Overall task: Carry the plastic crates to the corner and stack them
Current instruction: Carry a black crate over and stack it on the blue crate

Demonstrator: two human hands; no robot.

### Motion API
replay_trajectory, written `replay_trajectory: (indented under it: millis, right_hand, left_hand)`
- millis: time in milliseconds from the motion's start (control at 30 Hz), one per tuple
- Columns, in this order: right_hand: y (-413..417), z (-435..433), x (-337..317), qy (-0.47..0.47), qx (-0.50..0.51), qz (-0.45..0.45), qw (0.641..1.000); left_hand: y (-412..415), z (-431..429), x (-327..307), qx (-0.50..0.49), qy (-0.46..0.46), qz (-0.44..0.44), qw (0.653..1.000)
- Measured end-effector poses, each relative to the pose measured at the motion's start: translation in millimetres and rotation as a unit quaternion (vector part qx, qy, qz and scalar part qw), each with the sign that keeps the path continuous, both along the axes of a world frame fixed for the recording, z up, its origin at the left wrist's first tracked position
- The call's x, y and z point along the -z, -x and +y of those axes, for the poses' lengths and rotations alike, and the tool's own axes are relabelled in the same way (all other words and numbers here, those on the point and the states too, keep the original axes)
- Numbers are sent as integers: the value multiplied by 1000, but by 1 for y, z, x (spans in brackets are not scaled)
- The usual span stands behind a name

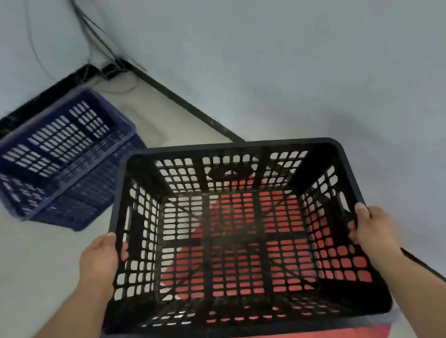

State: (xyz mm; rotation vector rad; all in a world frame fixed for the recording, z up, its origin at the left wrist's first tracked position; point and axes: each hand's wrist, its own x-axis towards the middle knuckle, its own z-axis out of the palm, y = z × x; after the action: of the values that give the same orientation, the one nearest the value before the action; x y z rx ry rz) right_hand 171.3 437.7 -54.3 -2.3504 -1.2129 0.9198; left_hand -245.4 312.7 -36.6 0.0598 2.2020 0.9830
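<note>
While blue crates (60,162) sit, seemingly nested, on the floor (35,268) near the corner (114,67), the left hand (101,258) grips one side of the airborne black crate (233,236) and the right hand (373,232) grips the other. This looks like mid-carry; next it likely needs swinging left, aligning and lowering.

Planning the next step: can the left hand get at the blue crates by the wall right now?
Probably not: the left hand grips the black crate, and the blue crates sit apart on the floor ahead.

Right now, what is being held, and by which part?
The black crate, gripped by its side walls: left hand on one, right hand on the other.
</note>
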Motion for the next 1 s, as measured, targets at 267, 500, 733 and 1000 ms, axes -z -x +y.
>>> replay_trajectory:
  millis: [267,500,733,1000]
  right_hand:
    - [157,83,-74,-27,-144,-11,989]
    - [304,130,-121,-40,-215,-18,976]
    - [428,176,-132,-66,-266,-11,962]
    - [543,253,-121,-79,-357,9,931]
  left_hand:
    - [111,-24,-81,-123,-37,37,991]
    - [219,-37,-125,-195,-36,39,979]
    - [306,-24,-142,-244,-42,45,968]
    - [369,12,-124,-312,-38,54,948]
